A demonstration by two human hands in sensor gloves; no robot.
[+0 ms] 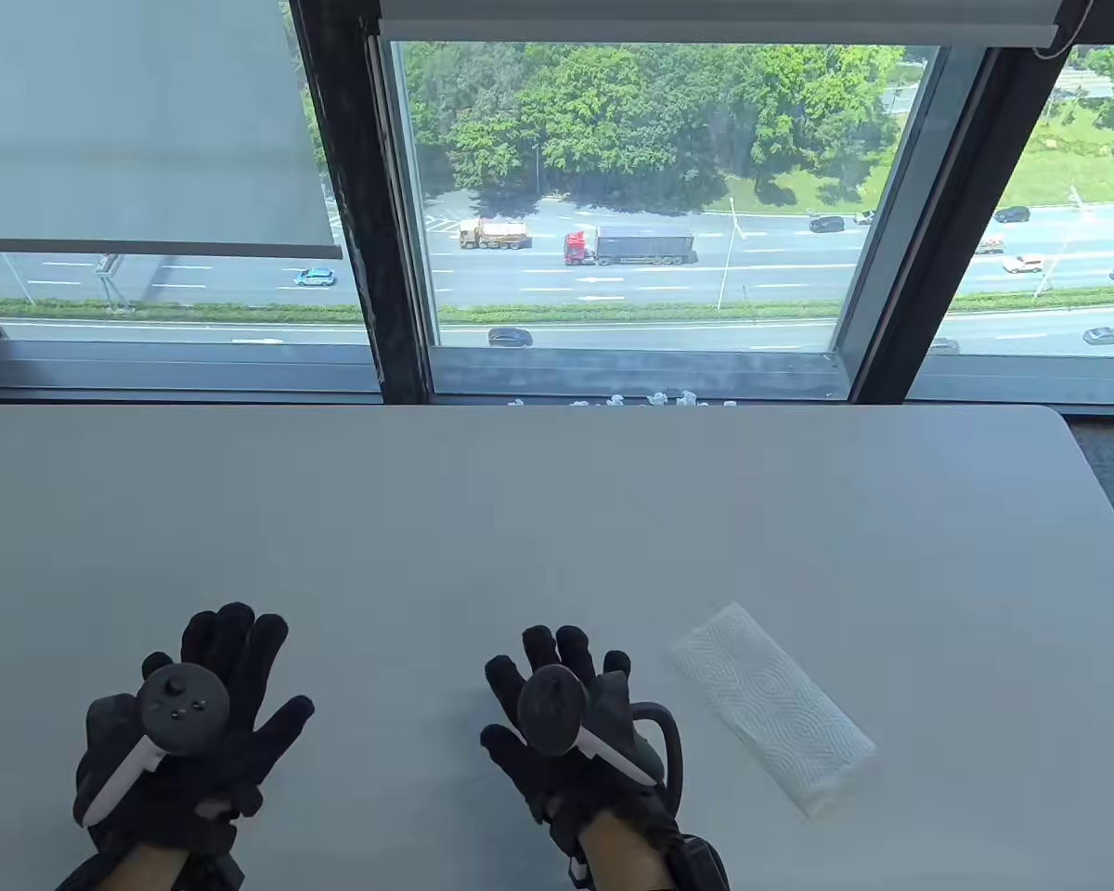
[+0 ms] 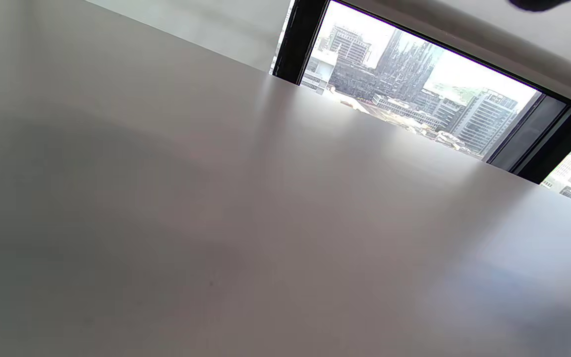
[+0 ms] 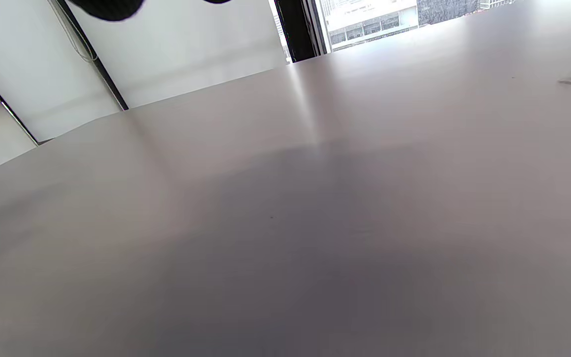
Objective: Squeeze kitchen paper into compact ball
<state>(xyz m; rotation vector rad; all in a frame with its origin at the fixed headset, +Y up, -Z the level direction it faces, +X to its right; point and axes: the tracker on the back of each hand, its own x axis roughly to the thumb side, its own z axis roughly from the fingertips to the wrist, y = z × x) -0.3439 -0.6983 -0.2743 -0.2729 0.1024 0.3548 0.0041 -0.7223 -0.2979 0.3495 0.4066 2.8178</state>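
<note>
While both my hands lie palm-down on the white table [image 1: 557,520], neither one holds anything. My left hand [image 1: 190,719] sits near the table's near edge on the left, its fingers [image 1: 232,636] loosely spread and stretched forward, the thumb angled out to the side, and the tracker [image 1: 181,701] strapped across its back. My right hand [image 1: 566,724] rests toward the middle of the near edge, fingers [image 1: 552,645] likewise extended and slightly apart, with its own tracker [image 1: 552,710] on top. Just beside my right hand, on its outer side and not touching it, lies the kitchen paper [image 1: 770,705]: a flat, embossed white strip, set at a diagonal on the tabletop, still unfolded and uncrumpled. From the right wrist view only a pale corner of that paper shows at the far right edge, and a dark sliver of glove at the top. Along the table's far edge, against the window [image 1: 641,195], sits a row of small white crumpled bits [image 1: 654,399], too small to make out clearly.
</note>
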